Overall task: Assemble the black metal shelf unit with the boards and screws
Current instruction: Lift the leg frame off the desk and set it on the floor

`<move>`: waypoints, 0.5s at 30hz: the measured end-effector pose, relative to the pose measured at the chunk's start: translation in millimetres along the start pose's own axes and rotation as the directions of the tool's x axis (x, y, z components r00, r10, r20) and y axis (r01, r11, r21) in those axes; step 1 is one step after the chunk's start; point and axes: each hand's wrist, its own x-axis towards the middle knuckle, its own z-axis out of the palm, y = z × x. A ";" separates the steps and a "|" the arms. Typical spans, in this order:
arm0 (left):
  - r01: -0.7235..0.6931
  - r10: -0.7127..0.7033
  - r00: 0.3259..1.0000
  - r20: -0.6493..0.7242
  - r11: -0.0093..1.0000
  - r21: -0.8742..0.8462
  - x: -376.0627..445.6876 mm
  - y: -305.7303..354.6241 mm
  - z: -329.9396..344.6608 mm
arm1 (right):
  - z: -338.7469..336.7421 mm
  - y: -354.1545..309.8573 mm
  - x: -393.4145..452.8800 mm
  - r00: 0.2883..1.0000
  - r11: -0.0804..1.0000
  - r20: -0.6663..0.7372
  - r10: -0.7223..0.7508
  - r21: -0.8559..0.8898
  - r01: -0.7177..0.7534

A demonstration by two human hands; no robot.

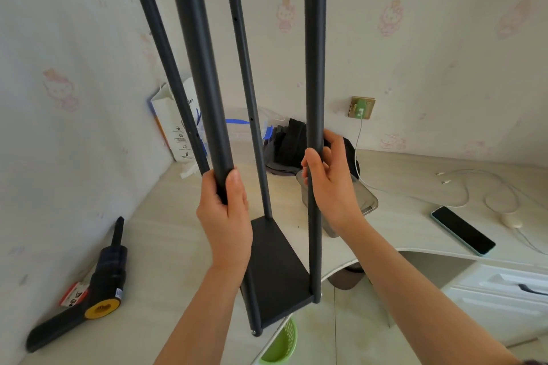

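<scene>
Shelf frame (275,272) stands mid-frame on the desk (166,246), four poles up and only the bottom board apparently screwed on, higher boards still missing, while my left hand (224,216) and right hand (332,184) each clasp a near pole.

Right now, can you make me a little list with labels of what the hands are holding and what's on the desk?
left hand: grips near-left black pole
right hand: grips near-right black pole
black board: joined low between four poles
left of desk: black tool with yellow cap
right of desk: phone, face up
under desk edge: green basket
</scene>
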 end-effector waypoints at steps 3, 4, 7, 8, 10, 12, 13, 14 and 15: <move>0.012 -0.011 0.999 0.033 1.000 -0.027 1.6 15.9 -9.4 | 4.6 -14.5 -9.3 0.999 1.000 -0.041 -0.027 0.002 0.028; 0.022 -0.020 0.999 0.045 0.999 -0.039 1.7 21.7 -13.2 | 5.9 -19.9 -13.0 0.998 0.999 -0.056 -0.033 0.004 0.034; 0.053 -0.044 0.994 0.100 0.995 -0.089 0.8 38.1 -26.0 | 7.9 -35.6 -25.9 0.995 1.000 -0.097 -0.021 0.000 0.022; 0.066 -0.053 0.991 0.119 0.993 -0.102 0.0 43.2 -30.0 | 7.8 -41.0 -31.3 0.994 1.000 -0.112 -0.012 0.000 0.012; 0.096 -0.076 0.985 0.155 0.987 -0.127 -2.5 51.6 -37.4 | 6.6 -51.1 -44.1 0.989 1.000 -0.148 -0.005 0.002 0.006; 0.122 -0.093 0.977 0.190 0.982 -0.146 -7.0 57.4 -43.7 | 4.4 -59.8 -59.7 0.983 1.000 -0.186 -0.009 0.004 0.010; 0.132 -0.098 0.973 0.210 0.979 -0.153 -10.1 60.0 -46.4 | 3.0 -63.7 -68.0 0.979 1.000 -0.204 -0.010 0.001 0.011; 0.142 -0.103 0.967 0.232 0.977 -0.159 -13.7 62.4 -49.1 | 1.3 -67.3 -77.2 0.975 1.000 -0.222 -0.011 -0.006 0.010; 0.154 -0.108 0.961 0.254 0.974 -0.167 -17.7 64.7 -51.6 | -0.4 -70.5 -86.3 0.970 1.000 -0.242 -0.012 -0.011 0.010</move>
